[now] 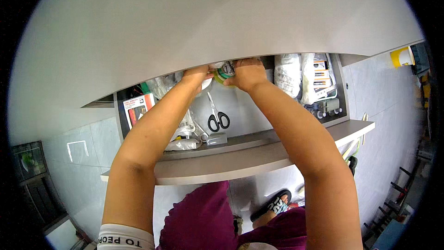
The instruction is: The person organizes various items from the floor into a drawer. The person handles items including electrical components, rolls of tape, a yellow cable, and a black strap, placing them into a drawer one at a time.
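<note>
Both my hands reach into the back of an open drawer [249,111], partly under the tabletop. My right hand [249,74] is closed at a yellow-green roll of tape [219,79], its thumb against the roll. Just left of it, my left hand [196,78] has its fingers curled by a white rounded thing [206,84]; what they hold is mostly hidden. A pair of scissors [216,116] with black handles lies on the drawer bottom, nearer to me. Next to the scissors' handles is a small clear plastic piece [217,139].
A red-and-white box [138,106] and clear plastic bags [162,85] fill the drawer's left side. White wrapped packages [287,75] and a tray of small boxes [320,76] occupy its right. The drawer front [222,169] crosses below my forearms; the tabletop [222,18] overhangs the back.
</note>
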The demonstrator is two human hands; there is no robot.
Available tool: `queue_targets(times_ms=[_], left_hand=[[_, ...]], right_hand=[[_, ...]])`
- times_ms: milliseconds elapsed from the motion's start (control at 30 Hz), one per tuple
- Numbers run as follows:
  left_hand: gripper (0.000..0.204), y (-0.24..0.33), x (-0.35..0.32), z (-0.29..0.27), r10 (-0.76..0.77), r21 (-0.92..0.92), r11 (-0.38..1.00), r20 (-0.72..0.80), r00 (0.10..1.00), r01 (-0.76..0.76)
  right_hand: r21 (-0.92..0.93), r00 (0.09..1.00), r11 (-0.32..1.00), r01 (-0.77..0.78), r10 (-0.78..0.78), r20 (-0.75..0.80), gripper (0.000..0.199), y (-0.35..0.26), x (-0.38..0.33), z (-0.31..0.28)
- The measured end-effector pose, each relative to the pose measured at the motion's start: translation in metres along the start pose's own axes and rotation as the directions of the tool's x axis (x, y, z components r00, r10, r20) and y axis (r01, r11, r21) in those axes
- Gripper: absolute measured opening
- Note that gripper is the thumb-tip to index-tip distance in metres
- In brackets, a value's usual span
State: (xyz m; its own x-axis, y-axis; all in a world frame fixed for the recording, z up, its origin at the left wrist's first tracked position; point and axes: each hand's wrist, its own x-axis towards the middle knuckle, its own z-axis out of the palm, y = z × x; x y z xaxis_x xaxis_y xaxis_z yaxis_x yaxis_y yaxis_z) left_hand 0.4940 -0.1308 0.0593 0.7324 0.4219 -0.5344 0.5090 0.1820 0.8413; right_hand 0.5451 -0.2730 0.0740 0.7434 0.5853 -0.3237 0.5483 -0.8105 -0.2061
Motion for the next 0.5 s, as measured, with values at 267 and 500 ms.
queue_targets(times_ms=[267,500], left_hand=[[0.023,-0.001,0.004,-0.003,-0.013,0.101,0.995,-0.042,0.999,0.017],[0.021,0.003,-0.003,0.008,-0.024,0.155,0.988,-0.021,0.999,0.027]], right_hand=[[0.136,0.996,0.99,-0.03,0.042,-0.084,0.077,0.014,-0.002,0.005],[0.127,0.996,0.991,-0.03,0.04,-0.074,0.057,0.009,-0.001,0.004]])
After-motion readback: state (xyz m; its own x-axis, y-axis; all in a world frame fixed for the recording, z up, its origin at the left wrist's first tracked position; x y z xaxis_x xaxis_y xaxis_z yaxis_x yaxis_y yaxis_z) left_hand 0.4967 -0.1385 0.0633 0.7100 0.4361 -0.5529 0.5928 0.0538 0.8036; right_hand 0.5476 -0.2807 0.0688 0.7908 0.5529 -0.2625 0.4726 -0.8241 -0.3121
